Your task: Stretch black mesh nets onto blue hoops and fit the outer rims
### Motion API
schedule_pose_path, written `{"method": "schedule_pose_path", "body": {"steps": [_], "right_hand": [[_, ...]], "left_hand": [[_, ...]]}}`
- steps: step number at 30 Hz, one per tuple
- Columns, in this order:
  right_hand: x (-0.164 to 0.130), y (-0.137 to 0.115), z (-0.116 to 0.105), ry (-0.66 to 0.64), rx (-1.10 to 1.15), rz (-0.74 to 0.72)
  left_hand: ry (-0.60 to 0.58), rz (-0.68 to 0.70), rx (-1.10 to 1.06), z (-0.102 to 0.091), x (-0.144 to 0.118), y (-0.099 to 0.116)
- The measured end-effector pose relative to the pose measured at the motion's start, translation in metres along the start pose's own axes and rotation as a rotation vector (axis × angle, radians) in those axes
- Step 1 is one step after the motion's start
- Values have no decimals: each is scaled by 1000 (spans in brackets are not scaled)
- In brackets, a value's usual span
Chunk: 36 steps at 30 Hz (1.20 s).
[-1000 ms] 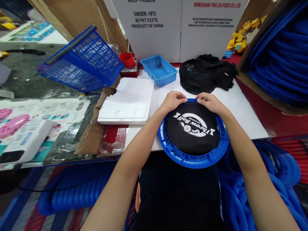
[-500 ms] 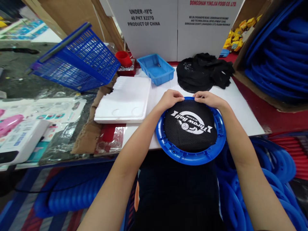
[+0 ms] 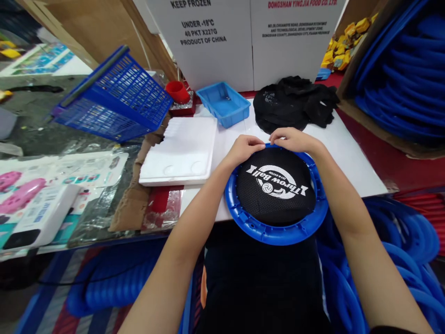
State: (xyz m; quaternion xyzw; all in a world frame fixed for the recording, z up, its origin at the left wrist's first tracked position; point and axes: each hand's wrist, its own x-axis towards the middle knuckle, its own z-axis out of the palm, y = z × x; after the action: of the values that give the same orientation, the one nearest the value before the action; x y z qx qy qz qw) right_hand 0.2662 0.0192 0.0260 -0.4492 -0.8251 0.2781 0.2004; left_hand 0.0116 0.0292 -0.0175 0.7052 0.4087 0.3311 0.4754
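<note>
From the head camera I see both hands meeting at the far edge of a blue plastic ring [image 3: 274, 232] that lies on the near edge of the white tabletop [image 3: 347, 157] and hangs partly over my lap. A black mesh net [image 3: 276, 195] printed "Throw Ball" covers the ring's opening. My left hand [image 3: 243, 149] has its fingers curled down, pinching the mesh hem against the far rim; my right hand [image 3: 294, 139] sits just beside it, fingertips likewise bent over the same stretch of rim and gripping the net's edge. The two thumbs nearly touch.

Just beyond my right hand lies a heap of black nets [image 3: 292, 109]. Beyond my left hand stands a small blue tray [image 3: 239, 109]; I can make out a small item or two on its floor but cannot tell what they are. Left of that tray a red cup [image 3: 177, 91] stands on a foil-lined dish, and I cannot see inside it. Directly left of my left hand lies a white foam tray [image 3: 184, 148], showing only two round dimples. Farther left a blue wire basket [image 3: 114, 99] sits tilted, its contents not visible. Well to the right of my right hand a cardboard box [image 3: 382, 139] holds stacked blue rings, and behind it another box holds small yellow pieces [image 3: 342, 46]. More blue rings [image 3: 399, 241] are piled below my right forearm.
</note>
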Motion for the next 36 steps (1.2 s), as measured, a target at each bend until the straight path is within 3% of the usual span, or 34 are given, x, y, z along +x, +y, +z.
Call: {"method": "schedule_pose_path", "body": {"steps": [9,16,22,29,33,36], "right_hand": [[-12,4,24,101,115,-44],[-5,3,32,126,-27,-43],[-5,3,33,118,-110,-51],[-2,2,34,154,-132,6],[2,4,38,172,-113,48],[0,6,35,164,-45,56]], "left_hand": [[44,21,123,3,2,0],[-22,11,54,-3,-3,2],[11,113,305,-1,-2,1],[-12,241,349,3,-10,15],[-86,375,493,8,-15,21],[-137,357,555,10,-17,20]]}}
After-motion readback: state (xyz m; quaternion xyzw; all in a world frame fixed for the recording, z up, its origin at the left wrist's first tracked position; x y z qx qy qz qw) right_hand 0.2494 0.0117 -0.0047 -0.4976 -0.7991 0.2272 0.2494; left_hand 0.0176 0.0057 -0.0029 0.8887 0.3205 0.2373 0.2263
